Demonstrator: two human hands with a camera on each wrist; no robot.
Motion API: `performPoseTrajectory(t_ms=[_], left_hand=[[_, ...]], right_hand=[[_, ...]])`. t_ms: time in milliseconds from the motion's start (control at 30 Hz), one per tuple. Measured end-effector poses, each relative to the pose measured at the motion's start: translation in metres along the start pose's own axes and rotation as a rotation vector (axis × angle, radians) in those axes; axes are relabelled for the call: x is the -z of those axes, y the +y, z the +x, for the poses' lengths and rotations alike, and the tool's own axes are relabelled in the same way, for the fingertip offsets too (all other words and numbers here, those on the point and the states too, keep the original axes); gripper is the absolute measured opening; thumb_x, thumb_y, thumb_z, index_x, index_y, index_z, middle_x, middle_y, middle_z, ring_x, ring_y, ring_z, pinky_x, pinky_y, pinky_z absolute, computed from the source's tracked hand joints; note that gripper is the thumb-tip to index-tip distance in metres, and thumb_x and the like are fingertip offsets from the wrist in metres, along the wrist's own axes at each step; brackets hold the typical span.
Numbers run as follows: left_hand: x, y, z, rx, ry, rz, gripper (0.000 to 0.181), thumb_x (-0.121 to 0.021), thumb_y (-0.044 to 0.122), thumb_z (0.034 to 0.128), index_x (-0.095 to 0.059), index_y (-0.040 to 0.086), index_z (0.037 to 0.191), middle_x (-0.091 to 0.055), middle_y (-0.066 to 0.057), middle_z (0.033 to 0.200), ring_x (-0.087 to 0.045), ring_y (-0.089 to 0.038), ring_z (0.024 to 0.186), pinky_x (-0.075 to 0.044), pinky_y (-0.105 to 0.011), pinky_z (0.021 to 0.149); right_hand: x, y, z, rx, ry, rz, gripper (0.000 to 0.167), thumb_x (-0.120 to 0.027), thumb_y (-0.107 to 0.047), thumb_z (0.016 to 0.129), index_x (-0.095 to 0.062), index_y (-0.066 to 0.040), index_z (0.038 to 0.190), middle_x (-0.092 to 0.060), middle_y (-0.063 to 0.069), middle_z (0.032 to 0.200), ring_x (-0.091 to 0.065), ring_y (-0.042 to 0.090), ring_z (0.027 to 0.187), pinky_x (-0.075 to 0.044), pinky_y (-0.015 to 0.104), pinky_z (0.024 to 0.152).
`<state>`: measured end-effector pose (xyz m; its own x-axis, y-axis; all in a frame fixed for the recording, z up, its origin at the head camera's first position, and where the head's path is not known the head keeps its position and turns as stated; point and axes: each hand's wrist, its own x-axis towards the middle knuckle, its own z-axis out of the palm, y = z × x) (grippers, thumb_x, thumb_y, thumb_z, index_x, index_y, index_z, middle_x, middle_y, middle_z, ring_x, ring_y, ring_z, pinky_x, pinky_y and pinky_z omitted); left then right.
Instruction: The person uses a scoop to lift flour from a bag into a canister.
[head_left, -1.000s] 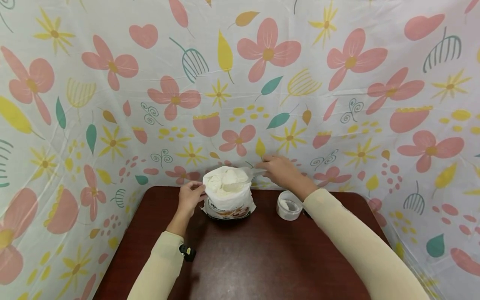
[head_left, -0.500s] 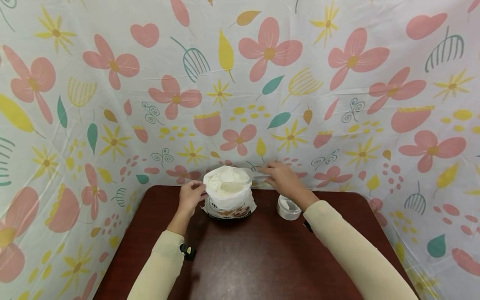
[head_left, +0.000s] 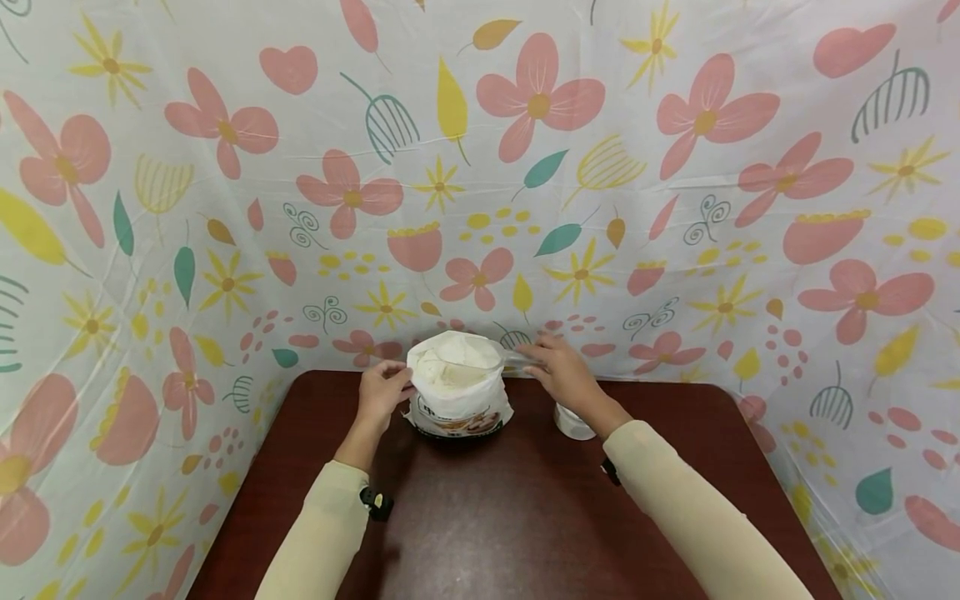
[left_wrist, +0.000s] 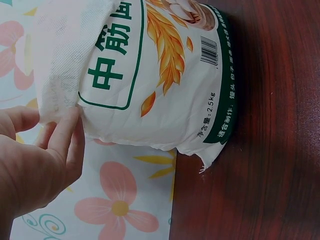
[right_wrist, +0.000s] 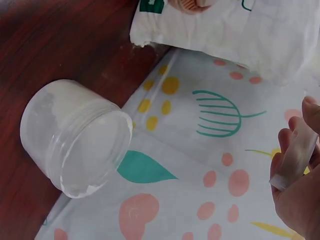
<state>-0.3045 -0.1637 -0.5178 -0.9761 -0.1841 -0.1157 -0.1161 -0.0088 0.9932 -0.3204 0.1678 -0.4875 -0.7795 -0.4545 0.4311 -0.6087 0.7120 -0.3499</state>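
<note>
A white flour bag (head_left: pixel 457 400) stands open near the table's back edge, pale powder (head_left: pixel 442 372) showing at its mouth. My left hand (head_left: pixel 382 396) pinches the bag's rolled rim on its left side; in the left wrist view that hand (left_wrist: pixel 45 155) has thumb and fingers on the rim. With my right hand (head_left: pixel 566 375) I grip the handle of a clear scoop, whose head lies in the bag's mouth. The right wrist view shows the translucent handle (right_wrist: pixel 295 155) in my curled fingers. A clear round jar (right_wrist: pixel 75 135) stands right of the bag, partly hidden under my right hand in the head view.
The dark red-brown table (head_left: pixel 480 517) extends toward me from the bag. A white curtain (head_left: pixel 570 200) with flowers and leaves hangs behind the table and along both sides. Powder clings to the inside and rim of the jar.
My right hand has moved slightly down and right with the scoop handle, now covering more of the jar. The scoop head has shifted within the bag's mouth. My left hand stays on the rim.
</note>
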Motion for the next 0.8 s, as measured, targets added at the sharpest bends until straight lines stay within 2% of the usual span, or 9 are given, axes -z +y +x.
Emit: performPoseTrajectory(t_ms=[233,433,600,700,800], left_hand=[[0.000,0.000,0.000,-0.004,0.000,-0.004,0.027,-0.064,0.005,0.0995,-0.063,-0.012,0.120,-0.061,-0.025,0.112,-0.072,-0.023,0.091,-0.063,-0.047,0.095],[0.000,0.000,0.001,0.001,-0.001,0.004,0.027,-0.064,0.006,0.0996,-0.064,-0.010,0.121,-0.061,-0.023,0.112,-0.071,-0.021,0.089,-0.064,-0.045,0.093],[0.000,-0.001,0.001,0.001,-0.005,0.003,0.027,-0.064,0.006,0.1000,-0.064,-0.010,0.121,-0.060,-0.024,0.112,-0.072,-0.022,0.090,-0.063,-0.047,0.095],[0.000,-0.001,0.001,-0.003,-0.004,0.001,0.026,-0.064,0.005,0.1000,-0.064,-0.011,0.121,-0.060,-0.024,0.112,-0.072,-0.024,0.092,-0.063,-0.048,0.095],[0.000,-0.001,0.001,-0.005,-0.003,0.001,0.026,-0.064,0.005,0.1000,-0.064,-0.011,0.121,-0.060,-0.024,0.111,-0.072,-0.025,0.092,-0.063,-0.047,0.094]], right_hand=[[-0.002,0.001,-0.003,-0.014,0.012,0.005,0.038,-0.078,-0.010,0.092,-0.073,-0.013,0.130,-0.063,0.007,0.107,-0.055,0.021,0.086,-0.055,0.036,0.072],[0.003,-0.001,-0.005,-0.054,-0.018,0.047,0.041,-0.076,-0.010,0.094,-0.071,-0.016,0.133,-0.065,0.008,0.113,-0.059,0.023,0.093,-0.057,0.038,0.075],[0.012,-0.001,-0.008,-0.082,-0.037,0.065,0.041,-0.075,-0.014,0.095,-0.070,-0.018,0.136,-0.066,0.009,0.119,-0.061,0.025,0.100,-0.058,0.041,0.078],[0.016,0.002,-0.011,-0.089,-0.046,0.066,0.041,-0.073,-0.017,0.097,-0.068,-0.018,0.137,-0.066,0.008,0.118,-0.061,0.023,0.098,-0.057,0.039,0.077],[0.020,0.006,-0.014,-0.095,-0.056,0.071,0.042,-0.072,-0.019,0.098,-0.067,-0.020,0.139,-0.064,0.004,0.111,-0.057,0.019,0.089,-0.053,0.035,0.073]])
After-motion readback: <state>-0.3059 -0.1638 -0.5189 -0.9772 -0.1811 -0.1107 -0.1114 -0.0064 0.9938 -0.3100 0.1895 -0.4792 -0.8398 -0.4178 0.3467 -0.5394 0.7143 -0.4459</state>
